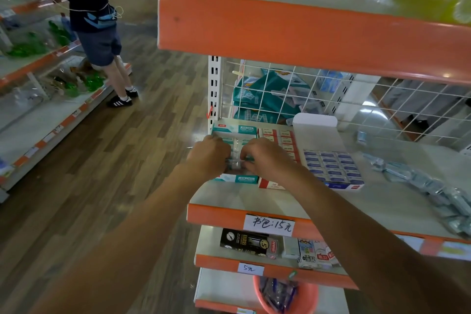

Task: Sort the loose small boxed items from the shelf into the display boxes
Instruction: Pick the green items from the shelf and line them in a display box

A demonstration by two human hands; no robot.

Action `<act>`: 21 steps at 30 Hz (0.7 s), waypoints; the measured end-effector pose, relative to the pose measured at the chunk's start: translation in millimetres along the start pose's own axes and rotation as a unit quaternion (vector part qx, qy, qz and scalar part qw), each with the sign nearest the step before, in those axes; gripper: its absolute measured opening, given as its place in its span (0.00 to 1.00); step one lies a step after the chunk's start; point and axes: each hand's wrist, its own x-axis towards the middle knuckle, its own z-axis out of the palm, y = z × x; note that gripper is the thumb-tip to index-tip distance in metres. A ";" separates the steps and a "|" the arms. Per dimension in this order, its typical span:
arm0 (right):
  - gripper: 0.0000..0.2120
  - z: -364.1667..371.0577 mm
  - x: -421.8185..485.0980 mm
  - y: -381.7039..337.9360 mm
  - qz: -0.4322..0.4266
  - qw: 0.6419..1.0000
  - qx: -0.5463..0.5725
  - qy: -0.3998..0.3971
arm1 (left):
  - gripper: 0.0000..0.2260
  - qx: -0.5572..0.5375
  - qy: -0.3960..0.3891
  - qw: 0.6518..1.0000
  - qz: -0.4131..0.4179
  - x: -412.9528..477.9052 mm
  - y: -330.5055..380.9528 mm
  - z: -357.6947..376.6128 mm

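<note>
Display boxes (285, 145) of thin printed card sit side by side at the left end of the pale shelf (254, 199), teal, red and blue, with their long axes running away from the person. The loose packets (418, 181), glossy and film-wrapped, trail well off to the right, nearer the right arm. Over the teal box (239, 129), the left hand (209, 155) and right hand (265, 158) meet with fingers curled, pinching one small packet (235, 163) that lies crosswise between them.

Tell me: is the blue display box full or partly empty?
Full, as far as visible: small blue boxes fill every row of the blue display box, without gaps.
</note>
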 end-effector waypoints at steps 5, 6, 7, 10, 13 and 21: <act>0.17 -9.7 -18.8 21.0 0.010 0.997 0.018 0.080 | 0.15 0.021 0.075 0.997 -0.005 -1.8 19.0 -8.0; 0.18 -11.8 -22.7 27.0 0.016 0.995 0.010 0.094 | 0.15 0.038 0.089 0.995 0.000 -0.4 26.1 -9.2; 0.19 -13.7 -26.5 33.4 0.021 0.994 0.002 0.107 | 0.15 0.051 0.099 0.994 0.005 1.3 33.9 -10.2; 0.20 -21.4 -41.0 51.5 0.042 0.990 -0.034 0.128 | 0.16 0.056 0.105 0.993 0.018 8.3 60.0 -12.0; 0.22 -27.6 -57.7 74.5 0.074 0.988 -0.054 0.121 | 0.16 0.047 0.095 0.994 0.032 17.1 89.3 -9.4; 0.25 -39.7 -111.0 146.3 0.175 0.973 -0.108 0.106 | 0.13 0.056 0.093 0.988 0.114 34.5 178.7 -1.3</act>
